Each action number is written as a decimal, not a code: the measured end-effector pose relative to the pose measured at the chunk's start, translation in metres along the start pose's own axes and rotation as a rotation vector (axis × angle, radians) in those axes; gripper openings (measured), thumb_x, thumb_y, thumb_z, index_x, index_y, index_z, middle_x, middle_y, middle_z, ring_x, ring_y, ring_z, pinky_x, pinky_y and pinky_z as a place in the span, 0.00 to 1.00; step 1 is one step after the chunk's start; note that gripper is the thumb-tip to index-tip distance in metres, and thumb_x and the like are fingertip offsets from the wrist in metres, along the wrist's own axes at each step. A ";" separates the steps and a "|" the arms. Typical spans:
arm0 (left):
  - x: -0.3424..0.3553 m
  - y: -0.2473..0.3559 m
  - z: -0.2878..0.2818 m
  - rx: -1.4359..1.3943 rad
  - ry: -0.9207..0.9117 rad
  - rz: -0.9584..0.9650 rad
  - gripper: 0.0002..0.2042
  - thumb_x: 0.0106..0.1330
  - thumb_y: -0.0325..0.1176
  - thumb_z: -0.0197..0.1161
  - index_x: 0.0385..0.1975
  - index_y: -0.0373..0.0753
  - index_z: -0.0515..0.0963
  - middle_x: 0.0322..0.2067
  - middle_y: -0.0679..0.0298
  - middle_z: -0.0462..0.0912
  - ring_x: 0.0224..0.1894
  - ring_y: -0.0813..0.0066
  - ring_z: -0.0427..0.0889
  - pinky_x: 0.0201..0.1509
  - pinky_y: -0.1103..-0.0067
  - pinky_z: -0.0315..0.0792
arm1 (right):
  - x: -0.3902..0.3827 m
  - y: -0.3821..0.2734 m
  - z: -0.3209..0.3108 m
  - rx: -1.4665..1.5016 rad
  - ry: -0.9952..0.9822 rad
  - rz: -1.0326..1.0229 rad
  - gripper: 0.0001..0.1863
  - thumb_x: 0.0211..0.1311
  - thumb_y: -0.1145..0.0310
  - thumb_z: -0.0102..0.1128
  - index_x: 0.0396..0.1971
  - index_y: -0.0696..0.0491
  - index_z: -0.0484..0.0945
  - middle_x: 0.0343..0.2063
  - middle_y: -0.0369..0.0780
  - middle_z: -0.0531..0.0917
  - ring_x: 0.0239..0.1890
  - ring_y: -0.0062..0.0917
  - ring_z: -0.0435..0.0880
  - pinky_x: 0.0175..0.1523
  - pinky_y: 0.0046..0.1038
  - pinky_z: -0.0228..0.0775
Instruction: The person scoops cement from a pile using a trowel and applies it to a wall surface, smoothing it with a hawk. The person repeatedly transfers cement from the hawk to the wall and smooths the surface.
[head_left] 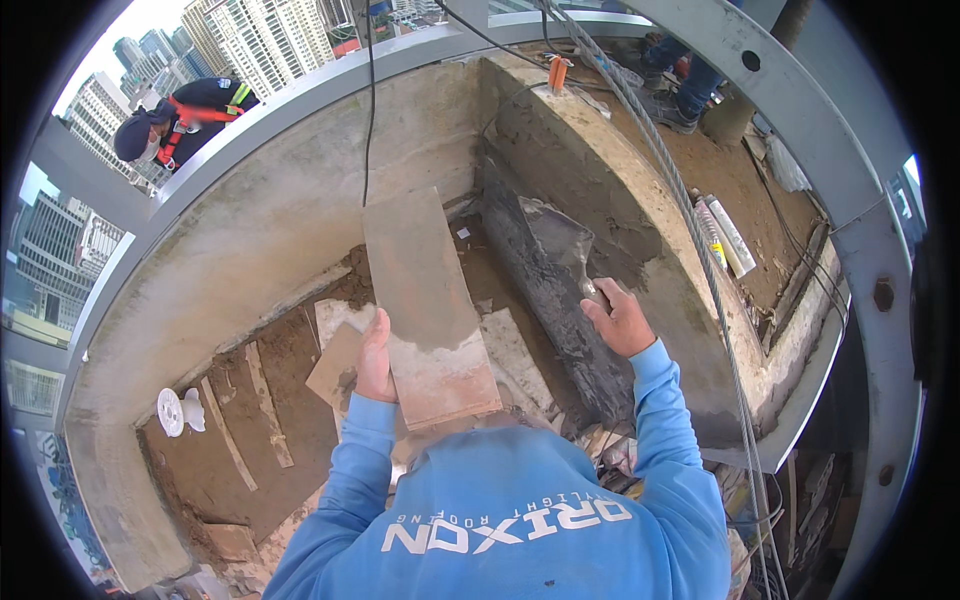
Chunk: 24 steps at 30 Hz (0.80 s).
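Observation:
My left hand point(376, 355) grips the left edge of a long rectangular slab point(425, 280), propped across the pit. Grey mortar covers most of its upper surface, and its lower end is pale pinkish. In my right hand point(616, 318) is the handle of a trowel point(560, 238), its mortar-smeared blade over a dark, rough slanted strip point(530, 290) along the right inner wall. Under and beside the slab lie pale board pieces point(335, 375) on the dirt.
Concrete walls point(220, 280) enclose the pit, with wood strips point(265, 400) and a white spool point(172, 410). Steel cables point(680, 200) and a beam point(860, 210) cross on the right. Tubes point(725, 235) rest on the ledge. A harnessed person point(180, 125) leans outside; someone's legs point(690, 90) stand top right.

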<state>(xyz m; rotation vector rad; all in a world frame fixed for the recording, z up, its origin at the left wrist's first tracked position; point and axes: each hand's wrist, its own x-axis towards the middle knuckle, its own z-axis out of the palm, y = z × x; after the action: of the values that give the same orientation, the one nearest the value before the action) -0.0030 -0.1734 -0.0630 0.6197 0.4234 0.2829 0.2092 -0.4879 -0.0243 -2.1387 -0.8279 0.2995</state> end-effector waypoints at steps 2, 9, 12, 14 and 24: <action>-0.009 0.019 0.006 -0.020 -0.059 0.019 0.23 0.79 0.44 0.46 0.65 0.35 0.65 0.60 0.59 0.74 0.60 0.65 0.76 0.63 0.67 0.72 | 0.029 -0.056 -0.006 0.218 -0.152 -0.161 0.20 0.73 0.59 0.53 0.47 0.63 0.74 0.24 0.40 0.77 0.21 0.22 0.74 0.29 0.26 0.67; -0.084 0.078 0.020 0.010 -0.014 0.215 0.22 0.80 0.43 0.45 0.64 0.35 0.66 0.61 0.60 0.73 0.59 0.67 0.75 0.63 0.70 0.72 | 0.100 -0.160 0.032 0.359 -0.640 -0.339 0.21 0.76 0.54 0.48 0.30 0.57 0.73 0.21 0.33 0.71 0.18 0.14 0.68 0.24 0.22 0.62; -0.111 0.095 0.000 -0.118 -0.052 0.241 0.22 0.80 0.44 0.44 0.64 0.35 0.66 0.61 0.60 0.73 0.60 0.68 0.75 0.63 0.70 0.71 | 0.109 -0.176 0.061 0.356 -0.805 -0.298 0.22 0.76 0.53 0.50 0.29 0.57 0.74 0.21 0.33 0.71 0.18 0.15 0.68 0.23 0.22 0.61; -0.125 0.100 -0.020 -0.098 0.015 0.298 0.23 0.79 0.46 0.44 0.64 0.35 0.67 0.59 0.60 0.75 0.58 0.67 0.77 0.62 0.70 0.73 | 0.113 -0.181 0.076 0.296 -0.910 -0.297 0.21 0.75 0.54 0.51 0.30 0.57 0.75 0.21 0.33 0.71 0.17 0.15 0.68 0.23 0.23 0.61; -0.177 0.123 -0.028 -0.096 0.127 0.419 0.23 0.80 0.45 0.44 0.65 0.37 0.65 0.60 0.62 0.75 0.60 0.67 0.75 0.64 0.69 0.71 | 0.100 -0.211 0.092 0.045 -0.300 -0.735 0.22 0.56 0.72 0.62 0.51 0.62 0.75 0.35 0.49 0.77 0.37 0.39 0.79 0.43 0.31 0.72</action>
<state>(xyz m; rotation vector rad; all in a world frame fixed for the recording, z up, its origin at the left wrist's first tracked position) -0.1870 -0.1301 0.0444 0.5948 0.3965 0.7407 0.1453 -0.2699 0.0822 -1.6231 -1.6850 0.2450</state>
